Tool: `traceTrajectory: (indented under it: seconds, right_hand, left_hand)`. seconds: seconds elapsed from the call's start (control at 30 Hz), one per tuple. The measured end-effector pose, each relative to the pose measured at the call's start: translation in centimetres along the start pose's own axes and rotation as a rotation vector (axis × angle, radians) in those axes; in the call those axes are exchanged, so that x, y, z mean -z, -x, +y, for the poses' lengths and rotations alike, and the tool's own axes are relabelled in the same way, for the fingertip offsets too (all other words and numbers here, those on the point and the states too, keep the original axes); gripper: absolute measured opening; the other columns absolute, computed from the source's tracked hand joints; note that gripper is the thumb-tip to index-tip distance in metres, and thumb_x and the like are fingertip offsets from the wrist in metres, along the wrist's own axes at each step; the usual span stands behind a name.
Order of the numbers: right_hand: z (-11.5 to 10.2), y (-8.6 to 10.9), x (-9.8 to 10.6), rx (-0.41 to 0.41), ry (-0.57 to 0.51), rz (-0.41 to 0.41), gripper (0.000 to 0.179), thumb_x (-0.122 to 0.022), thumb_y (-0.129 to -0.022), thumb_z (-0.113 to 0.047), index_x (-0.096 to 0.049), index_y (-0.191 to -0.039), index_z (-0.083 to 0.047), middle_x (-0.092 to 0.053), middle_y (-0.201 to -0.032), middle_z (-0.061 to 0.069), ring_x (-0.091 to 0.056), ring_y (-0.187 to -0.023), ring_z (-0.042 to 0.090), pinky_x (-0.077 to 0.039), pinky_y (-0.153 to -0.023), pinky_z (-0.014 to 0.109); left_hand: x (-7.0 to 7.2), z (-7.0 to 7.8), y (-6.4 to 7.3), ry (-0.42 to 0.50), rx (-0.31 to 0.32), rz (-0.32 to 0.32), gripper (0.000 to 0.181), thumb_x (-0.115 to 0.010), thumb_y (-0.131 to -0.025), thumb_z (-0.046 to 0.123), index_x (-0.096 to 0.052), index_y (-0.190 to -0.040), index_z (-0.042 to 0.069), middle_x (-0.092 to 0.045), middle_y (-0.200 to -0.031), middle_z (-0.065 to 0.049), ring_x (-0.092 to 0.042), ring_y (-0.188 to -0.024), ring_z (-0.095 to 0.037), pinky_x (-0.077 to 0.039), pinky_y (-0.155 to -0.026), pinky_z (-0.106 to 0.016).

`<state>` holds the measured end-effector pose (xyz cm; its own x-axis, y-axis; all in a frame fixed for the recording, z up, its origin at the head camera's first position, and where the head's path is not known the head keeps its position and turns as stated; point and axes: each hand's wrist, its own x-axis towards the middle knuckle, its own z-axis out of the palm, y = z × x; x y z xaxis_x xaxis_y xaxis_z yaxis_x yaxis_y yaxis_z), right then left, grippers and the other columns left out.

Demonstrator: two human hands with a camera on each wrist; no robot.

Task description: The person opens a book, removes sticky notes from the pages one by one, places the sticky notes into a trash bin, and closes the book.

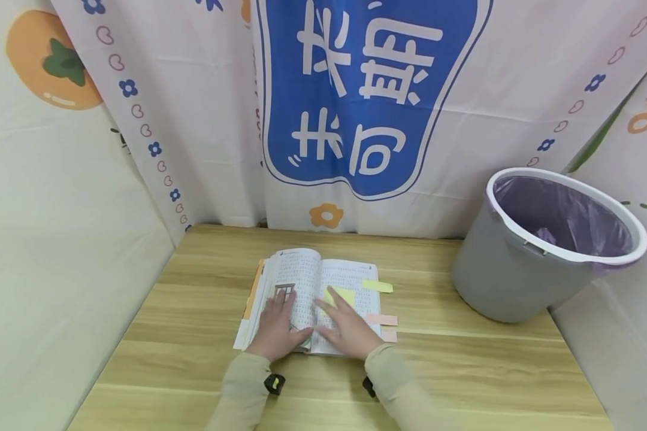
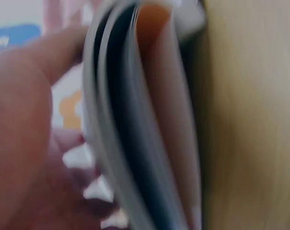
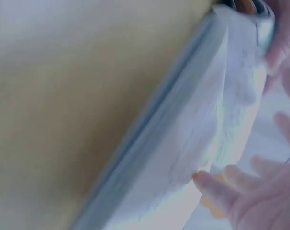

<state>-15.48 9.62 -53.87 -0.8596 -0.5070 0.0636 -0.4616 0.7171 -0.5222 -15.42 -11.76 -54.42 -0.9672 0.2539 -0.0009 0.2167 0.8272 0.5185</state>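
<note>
Presently, an open book (image 1: 296, 266) is laid on the wooden surface (image 1: 178, 335). Its left page is covered partly by the left hand (image 1: 277, 328), whose fingers are spread, with the thumb directed to the middle fold. Over the right page the right hand (image 1: 350, 328) is held, its fingers also spread apart; whether all of them are touching the paper cannot be told. By this hand, a yellow note (image 1: 348, 295) on the book is partly covered. From the book's right edge, a yellow tab (image 1: 377, 287) and two pink tabs (image 1: 384, 319) are stuck out. A grey bin (image 1: 512, 275), lined with a purple bag (image 1: 587, 215), is placed to the right of the book, well apart from it. Behind the book, a white curtain (image 1: 221, 173) is hung, on which a blue panel (image 1: 350, 108) with white characters is printed.
</note>
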Motion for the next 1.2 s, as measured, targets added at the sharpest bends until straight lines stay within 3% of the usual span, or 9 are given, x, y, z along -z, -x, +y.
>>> traceTrajectory:
  seconds: [0.13,0.3,0.4,0.6,0.83,1.2]
  right_hand:
    - [1.4,0.1,1.2,-0.086,0.077,0.057,0.060,-0.062,-0.098,-0.036,-0.040,-0.153,-0.022,-0.018,-0.162,0.017,-0.028,-0.144,0.037,-0.033,-0.111,0.054]
    - [2.3,0.4,1.9,-0.128,0.145,0.052,0.062,-0.070,-0.094,-0.027,-0.045,-0.149,-0.014,-0.027,-0.158,0.021,-0.031,-0.142,0.040,-0.032,-0.112,0.054]
    - [2.6,0.4,2.0,-0.130,0.173,0.034,0.062,-0.071,-0.093,-0.027,-0.047,-0.147,-0.010,-0.032,-0.156,0.021,-0.033,-0.141,0.039,-0.032,-0.112,0.052]
    - [3.1,-0.2,1.8,-0.086,0.271,-0.020,0.059,-0.070,-0.092,-0.030,-0.052,-0.142,-0.004,-0.043,-0.150,0.019,-0.039,-0.139,0.036,-0.032,-0.114,0.049]
    - [2.8,-0.9,2.6,0.007,0.396,-0.060,0.055,-0.076,-0.087,-0.025,-0.058,-0.135,-0.002,-0.051,-0.144,0.016,-0.047,-0.133,0.036,-0.040,-0.108,0.046]
    - [2.4,-1.4,2.5,0.051,0.496,-0.080,0.044,-0.070,-0.088,-0.007,-0.062,-0.130,-0.002,-0.058,-0.136,0.017,-0.058,-0.121,0.034,-0.053,-0.095,0.042]
  left_hand:
    - [-1.1,1.8,-0.1,-0.116,0.066,0.036,0.100,-0.076,-0.078,0.057,-0.031,-0.156,0.015,-0.013,-0.156,-0.038,-0.012,-0.134,-0.068,-0.020,-0.099,-0.082]
    - [-2.1,3.4,-0.2,-0.179,0.118,0.056,0.104,-0.080,-0.071,0.062,-0.033,-0.156,0.026,-0.009,-0.154,-0.041,-0.008,-0.133,-0.070,-0.017,-0.098,-0.084]
    - [-2.3,4.0,-0.3,-0.210,0.146,0.033,0.109,-0.079,-0.068,0.066,-0.028,-0.157,0.029,-0.006,-0.155,-0.040,-0.007,-0.134,-0.069,-0.016,-0.099,-0.083]
    - [-2.0,4.6,-0.5,-0.228,0.213,-0.038,0.117,-0.079,-0.065,0.070,-0.021,-0.159,0.032,-0.002,-0.156,-0.039,-0.004,-0.136,-0.067,-0.013,-0.101,-0.082]
    - [-1.8,5.0,-0.7,-0.282,0.234,-0.082,0.122,-0.077,-0.064,0.073,-0.014,-0.160,0.031,-0.002,-0.155,-0.040,-0.007,-0.135,-0.068,-0.016,-0.100,-0.083]
    - [-2.0,5.3,-0.8,-0.299,0.245,-0.087,0.125,-0.080,-0.063,0.071,-0.014,-0.160,0.029,-0.002,-0.154,-0.042,-0.009,-0.134,-0.069,-0.017,-0.098,-0.083]
